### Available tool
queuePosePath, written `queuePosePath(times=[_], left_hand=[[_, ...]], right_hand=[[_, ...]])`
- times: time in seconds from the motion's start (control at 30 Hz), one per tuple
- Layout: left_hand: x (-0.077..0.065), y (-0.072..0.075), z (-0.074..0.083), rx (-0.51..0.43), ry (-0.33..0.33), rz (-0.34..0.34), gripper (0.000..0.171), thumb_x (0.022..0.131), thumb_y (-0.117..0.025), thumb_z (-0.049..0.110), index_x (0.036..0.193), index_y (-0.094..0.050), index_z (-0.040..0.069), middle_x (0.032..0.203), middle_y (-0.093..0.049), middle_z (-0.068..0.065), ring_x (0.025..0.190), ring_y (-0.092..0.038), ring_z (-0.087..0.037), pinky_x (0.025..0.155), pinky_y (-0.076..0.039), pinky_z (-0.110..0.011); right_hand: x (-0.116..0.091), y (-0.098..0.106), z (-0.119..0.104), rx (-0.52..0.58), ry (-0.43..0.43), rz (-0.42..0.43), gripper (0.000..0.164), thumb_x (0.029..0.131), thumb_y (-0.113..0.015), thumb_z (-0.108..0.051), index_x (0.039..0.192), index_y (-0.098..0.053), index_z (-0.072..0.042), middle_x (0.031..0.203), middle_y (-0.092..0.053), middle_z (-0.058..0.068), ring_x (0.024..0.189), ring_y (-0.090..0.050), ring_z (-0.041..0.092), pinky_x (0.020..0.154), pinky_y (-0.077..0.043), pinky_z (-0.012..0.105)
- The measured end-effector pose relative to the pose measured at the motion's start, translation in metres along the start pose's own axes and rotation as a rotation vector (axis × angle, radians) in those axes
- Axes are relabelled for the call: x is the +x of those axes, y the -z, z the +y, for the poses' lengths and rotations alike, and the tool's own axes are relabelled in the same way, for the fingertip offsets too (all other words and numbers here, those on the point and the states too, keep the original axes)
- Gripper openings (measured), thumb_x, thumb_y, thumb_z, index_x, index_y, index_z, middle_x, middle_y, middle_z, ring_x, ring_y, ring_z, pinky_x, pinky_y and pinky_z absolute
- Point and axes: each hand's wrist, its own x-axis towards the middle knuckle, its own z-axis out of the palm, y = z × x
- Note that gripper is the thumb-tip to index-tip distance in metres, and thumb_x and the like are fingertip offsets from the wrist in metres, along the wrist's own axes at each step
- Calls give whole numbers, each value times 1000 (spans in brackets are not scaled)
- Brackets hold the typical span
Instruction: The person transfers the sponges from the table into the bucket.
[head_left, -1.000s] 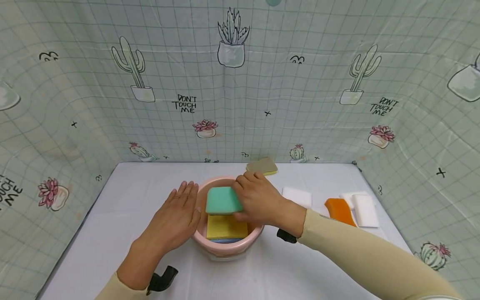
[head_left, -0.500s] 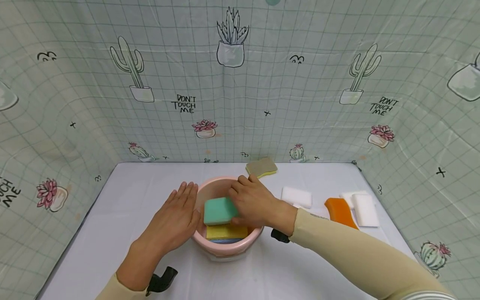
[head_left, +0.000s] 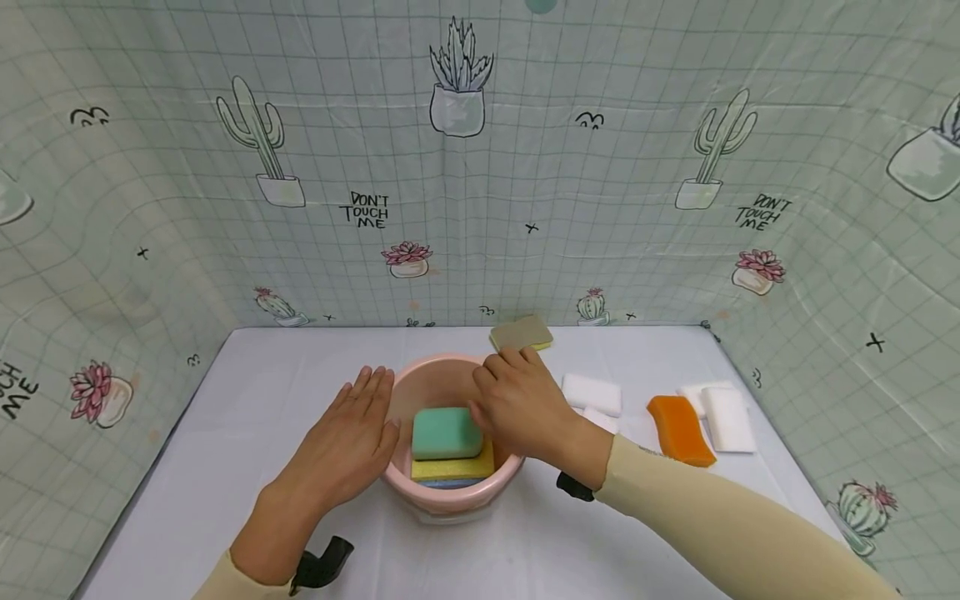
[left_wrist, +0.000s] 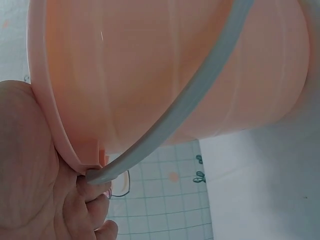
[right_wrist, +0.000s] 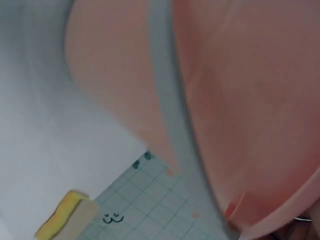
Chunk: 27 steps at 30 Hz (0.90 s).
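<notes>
A pink bucket (head_left: 453,500) with a grey handle (left_wrist: 175,112) stands on the table. Inside it a teal sponge (head_left: 447,433) lies on a yellow sponge (head_left: 450,471), over a blue layer (head_left: 453,483) partly hidden below. My left hand (head_left: 352,437) rests its straight fingers along the bucket's left rim; the left wrist view shows the palm against the rim by the handle joint. My right hand (head_left: 528,408) hovers over the right rim with loosely curled fingers, just right of the teal sponge and apart from its grip. In the right wrist view the fingers are mostly hidden.
Behind the bucket lies a yellow-and-grey sponge (head_left: 521,332). To the right are white sponges (head_left: 592,394), an orange wavy sponge (head_left: 681,431) and more white blocks (head_left: 730,419). A patterned cloth (head_left: 480,192) backs and flanks the white table (head_left: 285,367).
The right hand has lowered the teal sponge into the bucket, let it go on the yellow one and drawn slightly up and right. My left hand stays at the rim.
</notes>
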Motion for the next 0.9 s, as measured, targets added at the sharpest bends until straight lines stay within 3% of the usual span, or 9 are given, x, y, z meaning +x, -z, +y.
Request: queuePosePath(times=[0.3, 0.53, 0.7, 0.8, 0.9], left_hand=[[-2, 1, -1, -12, -7, 1, 63, 110, -45, 25, 161, -30, -9, 168, -33, -27, 160, -24, -42, 130, -25, -59], [0, 0, 0, -19, -6, -2, 64, 110, -44, 25, 162, -29, -10, 168, -32, -27, 160, -23, -42, 130, -24, -58], [0, 1, 0, -20, 10, -16, 64, 110, -44, 25, 162, -28, -9, 169, -31, -26, 161, -22, -42, 130, -24, -59], [0, 1, 0, -19, 13, -23, 64, 110, -43, 25, 162, -28, -9, 169, -31, -26, 161, -22, -43, 130, -24, -59], [0, 1, 0, -21, 12, -25, 64, 110, -43, 25, 162, -28, -9, 169, -30, -26, 161, -22, -43, 130, -23, -59]], right_hand=[[-25, 5, 27, 12, -19, 78, 20, 98, -72, -32, 103, -69, -12, 99, -68, 3, 95, -55, 25, 80, -41, 38], [-68, 5, 87, -63, 16, 87, 22, 92, -79, -20, 105, -66, -8, 100, -67, 6, 96, -59, 28, 83, -45, 42], [-109, 0, 135, -204, 116, -66, 27, 92, -79, -15, 109, -62, -4, 107, -65, 10, 102, -59, 30, 88, -49, 44], [-134, -2, 161, -324, 208, -195, 41, 90, -84, -20, 122, -63, -4, 119, -65, 11, 110, -57, 30, 92, -50, 44], [-158, -4, 180, -396, 289, -311, 59, 83, -91, -20, 134, -64, -7, 132, -66, 10, 121, -57, 30, 98, -51, 46]])
